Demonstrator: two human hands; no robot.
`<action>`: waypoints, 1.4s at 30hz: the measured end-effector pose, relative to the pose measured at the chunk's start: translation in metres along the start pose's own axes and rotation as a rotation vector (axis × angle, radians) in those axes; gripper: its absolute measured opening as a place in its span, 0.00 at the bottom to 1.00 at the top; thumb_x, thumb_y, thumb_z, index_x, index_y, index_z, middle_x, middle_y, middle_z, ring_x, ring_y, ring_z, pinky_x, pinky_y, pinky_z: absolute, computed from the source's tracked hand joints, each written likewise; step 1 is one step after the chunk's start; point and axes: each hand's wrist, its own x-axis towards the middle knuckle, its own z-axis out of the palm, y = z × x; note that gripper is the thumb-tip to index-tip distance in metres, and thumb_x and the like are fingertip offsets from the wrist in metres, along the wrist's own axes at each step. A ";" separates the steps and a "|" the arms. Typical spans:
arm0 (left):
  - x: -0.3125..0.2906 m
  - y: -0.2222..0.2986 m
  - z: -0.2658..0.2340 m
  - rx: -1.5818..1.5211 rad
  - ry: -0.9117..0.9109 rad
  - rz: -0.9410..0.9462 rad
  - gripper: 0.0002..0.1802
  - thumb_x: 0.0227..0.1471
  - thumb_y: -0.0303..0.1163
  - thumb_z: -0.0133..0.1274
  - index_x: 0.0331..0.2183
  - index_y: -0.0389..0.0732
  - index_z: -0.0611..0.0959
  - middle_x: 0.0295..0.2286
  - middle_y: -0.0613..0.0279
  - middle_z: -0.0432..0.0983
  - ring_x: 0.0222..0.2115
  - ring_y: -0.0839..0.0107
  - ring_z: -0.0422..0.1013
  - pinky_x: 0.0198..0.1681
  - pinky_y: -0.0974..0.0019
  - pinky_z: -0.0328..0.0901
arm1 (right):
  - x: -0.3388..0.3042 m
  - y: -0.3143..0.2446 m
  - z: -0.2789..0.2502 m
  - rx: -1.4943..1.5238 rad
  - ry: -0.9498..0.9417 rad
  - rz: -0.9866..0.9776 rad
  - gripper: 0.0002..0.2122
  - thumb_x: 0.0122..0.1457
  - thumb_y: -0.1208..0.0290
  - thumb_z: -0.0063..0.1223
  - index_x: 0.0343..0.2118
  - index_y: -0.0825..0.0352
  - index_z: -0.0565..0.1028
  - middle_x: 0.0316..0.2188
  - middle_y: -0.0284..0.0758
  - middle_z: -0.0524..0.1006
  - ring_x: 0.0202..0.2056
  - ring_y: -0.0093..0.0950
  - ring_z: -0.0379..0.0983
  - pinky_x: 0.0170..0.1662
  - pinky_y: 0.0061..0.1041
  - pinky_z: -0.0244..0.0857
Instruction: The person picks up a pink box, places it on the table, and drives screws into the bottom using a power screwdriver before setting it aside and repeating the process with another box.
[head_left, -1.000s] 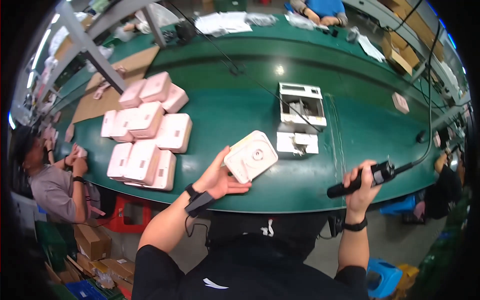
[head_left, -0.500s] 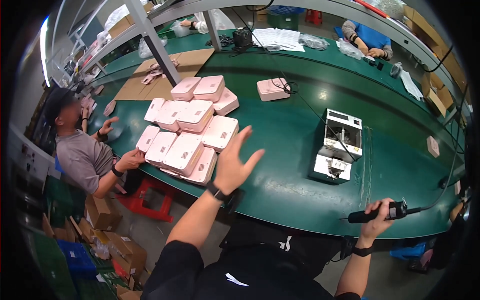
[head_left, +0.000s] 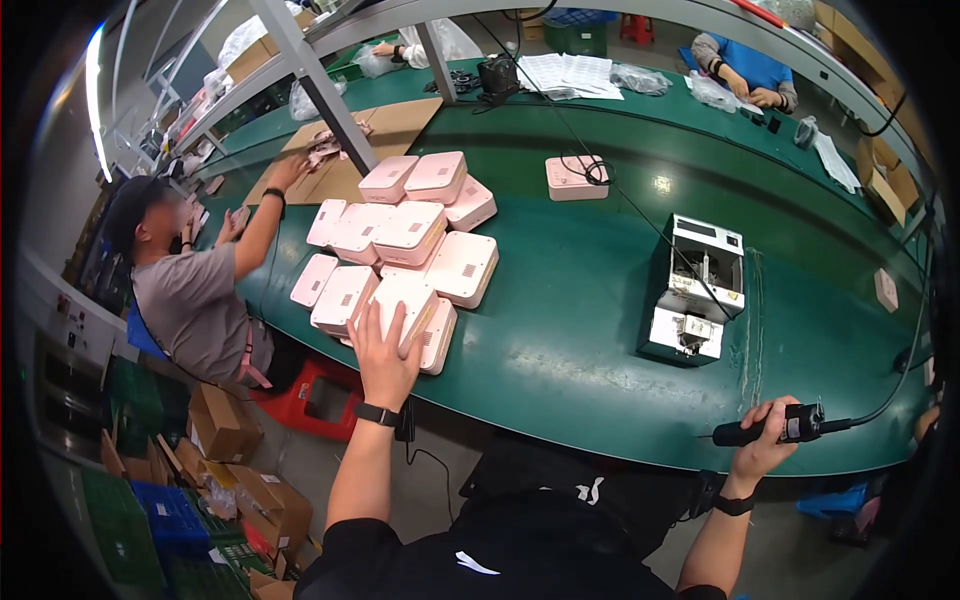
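Note:
Pale pink square plastic housings (head_left: 465, 268) with small vent slots lie piled in layers at the left of the green table. My left hand (head_left: 388, 352) rests over the near part of one housing (head_left: 408, 300) in this pile, its fingers spread on the top face; the thumb side is partly hidden. In my right hand (head_left: 765, 447) a black electric screwdriver (head_left: 738, 433) is gripped at the table's front right edge. Its thin bit points left, and a cord leaves its back end to the right.
A black-and-white screw feeder (head_left: 690, 290) stands right of centre. Another pink housing (head_left: 577, 180) lies farther back beneath a dangling looped cable. A grey metal post (head_left: 335, 115) rises behind the pile. On the left a co-worker (head_left: 190, 290) reaches toward pink parts on cardboard (head_left: 405, 125).
My left hand has come down and left onto a housing in the pile. My right hand still holds the screwdriver. The co-worker's hand has left the pile and reached toward the cardboard.

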 end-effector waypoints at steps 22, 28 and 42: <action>-0.020 0.207 0.050 -0.725 -0.337 0.939 0.37 0.39 0.35 0.68 0.54 0.48 0.76 0.57 0.47 0.64 0.58 0.48 0.62 0.64 0.35 0.47 | 0.013 -0.013 0.021 -0.103 -0.307 0.198 0.07 0.56 0.75 0.53 0.35 0.67 0.68 0.20 0.33 0.70 0.21 0.24 0.69 0.29 0.25 0.66; -0.007 0.225 0.048 -0.990 -0.534 0.529 0.47 0.29 0.33 0.73 0.56 0.53 0.74 0.60 0.47 0.56 0.57 0.47 0.62 0.59 0.46 0.60 | 0.053 -0.052 0.063 0.248 -0.298 0.154 0.05 0.59 0.74 0.49 0.35 0.67 0.67 0.18 0.34 0.69 0.18 0.25 0.66 0.26 0.28 0.66; 0.013 0.225 0.069 -1.085 -0.639 0.509 0.44 0.31 0.31 0.71 0.55 0.54 0.76 0.53 0.49 0.62 0.50 0.48 0.68 0.51 0.54 0.68 | 0.087 -0.023 0.126 0.014 -0.424 0.062 0.05 0.60 0.72 0.49 0.34 0.68 0.68 0.17 0.35 0.67 0.16 0.26 0.64 0.23 0.31 0.63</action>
